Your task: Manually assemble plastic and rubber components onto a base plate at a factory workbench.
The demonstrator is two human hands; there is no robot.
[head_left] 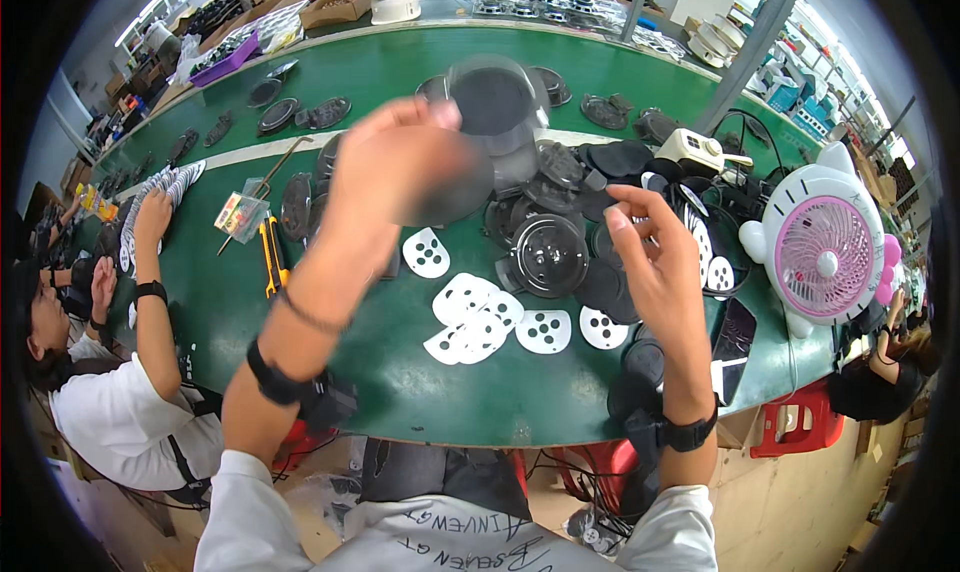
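My left hand (392, 162), smeared by motion, is raised over the middle of the table. Its fingertips meet the edge of a round dark disc with a clear rim (495, 97), also blurred and lifted above the pile. Beside the pile's right side, my right hand (655, 257) has its thumb and fingers bent and apart, with nothing seen between them. Between the hands lie round black plastic housings (548, 255) and flat black discs (605, 287). Nearer to me are several white rounded cards with black dots (470, 317), some overlapping.
A white and pink fan (825, 252) stands at right, near a dark phone-like slab (735, 337) and a cream-coloured device (690, 150). Yellow-black pliers (272, 257) and a small clear bag (240, 212) lie left. More black housings sit on the green belt (385, 57). A co-worker (130, 412) sits at left.
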